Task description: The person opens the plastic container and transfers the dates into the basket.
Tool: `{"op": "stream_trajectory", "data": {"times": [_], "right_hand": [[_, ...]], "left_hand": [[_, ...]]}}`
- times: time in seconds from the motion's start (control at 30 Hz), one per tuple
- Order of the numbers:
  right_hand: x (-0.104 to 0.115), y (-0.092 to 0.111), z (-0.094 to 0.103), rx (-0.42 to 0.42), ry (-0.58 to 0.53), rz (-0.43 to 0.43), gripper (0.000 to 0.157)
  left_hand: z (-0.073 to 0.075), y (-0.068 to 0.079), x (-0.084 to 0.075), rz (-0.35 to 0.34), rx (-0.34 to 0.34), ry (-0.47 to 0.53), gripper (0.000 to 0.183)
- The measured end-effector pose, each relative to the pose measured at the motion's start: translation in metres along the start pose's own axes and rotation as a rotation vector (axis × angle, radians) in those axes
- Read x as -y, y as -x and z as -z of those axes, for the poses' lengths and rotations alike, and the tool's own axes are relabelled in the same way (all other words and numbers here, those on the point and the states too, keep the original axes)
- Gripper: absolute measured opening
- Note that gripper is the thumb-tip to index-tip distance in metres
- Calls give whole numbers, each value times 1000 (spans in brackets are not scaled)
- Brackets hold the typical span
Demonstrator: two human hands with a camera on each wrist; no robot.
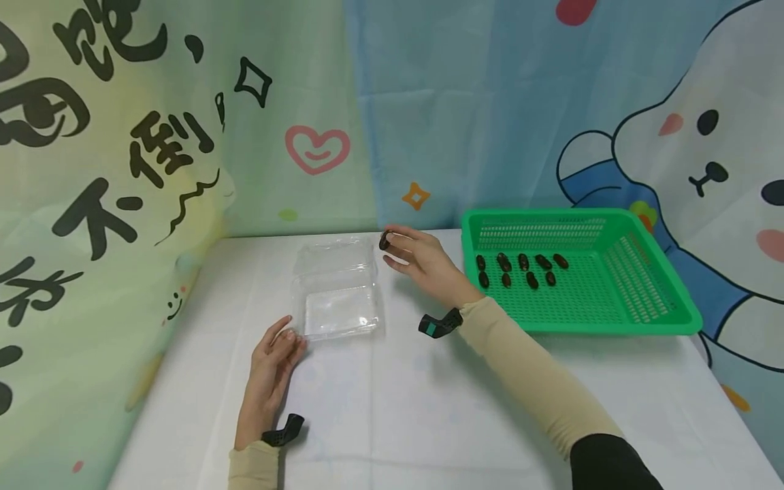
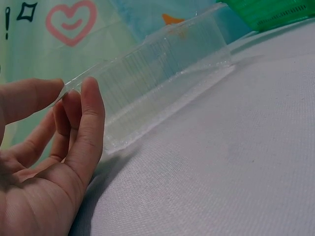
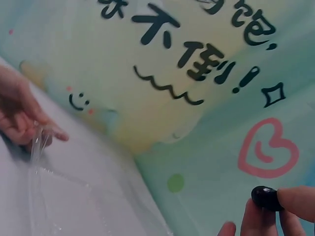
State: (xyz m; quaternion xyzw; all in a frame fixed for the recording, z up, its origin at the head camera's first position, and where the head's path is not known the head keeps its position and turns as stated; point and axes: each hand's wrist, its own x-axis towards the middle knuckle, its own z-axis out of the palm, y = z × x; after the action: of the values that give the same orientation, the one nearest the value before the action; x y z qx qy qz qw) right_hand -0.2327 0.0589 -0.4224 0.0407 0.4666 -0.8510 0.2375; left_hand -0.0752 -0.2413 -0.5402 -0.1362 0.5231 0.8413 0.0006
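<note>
A clear plastic clamshell box (image 1: 340,312) lies unfolded on the white table, with nothing visible inside. My left hand (image 1: 269,374) pinches its near left corner; the left wrist view shows thumb and fingers (image 2: 90,115) at the rim of the box (image 2: 157,73). Just right of the box's far part, my right hand (image 1: 429,265) is raised, holding a small dark glossy oval fruit, like a date (image 1: 384,239). In the right wrist view the date (image 3: 266,198) is between thumb and fingertips. More dates (image 1: 531,280) lie in the green basket.
A green plastic basket (image 1: 588,327) with perforated walls stands at the right, beneath my right forearm's far side. The white tablecloth (image 1: 416,422) covers the table. A printed cloth backdrop (image 1: 416,102) hangs behind the table and along its left side.
</note>
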Motion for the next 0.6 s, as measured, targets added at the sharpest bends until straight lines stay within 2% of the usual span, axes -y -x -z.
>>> {"op": "stream_trajectory", "data": {"times": [0.13, 0.33, 0.47, 0.6], "right_hand": [[14, 10, 7, 20, -159, -33, 39], [33, 26, 31, 34, -332, -82, 55], [43, 39, 47, 35, -369, -85, 59], [55, 54, 64, 69, -324, -67, 55]], "left_hand": [[-1, 1, -1, 1, 6, 8, 46], [-1, -2, -1, 18, -18, -10, 50], [0, -1, 0, 21, -15, -5, 50], [1, 0, 1, 8, -6, 17, 47]]}}
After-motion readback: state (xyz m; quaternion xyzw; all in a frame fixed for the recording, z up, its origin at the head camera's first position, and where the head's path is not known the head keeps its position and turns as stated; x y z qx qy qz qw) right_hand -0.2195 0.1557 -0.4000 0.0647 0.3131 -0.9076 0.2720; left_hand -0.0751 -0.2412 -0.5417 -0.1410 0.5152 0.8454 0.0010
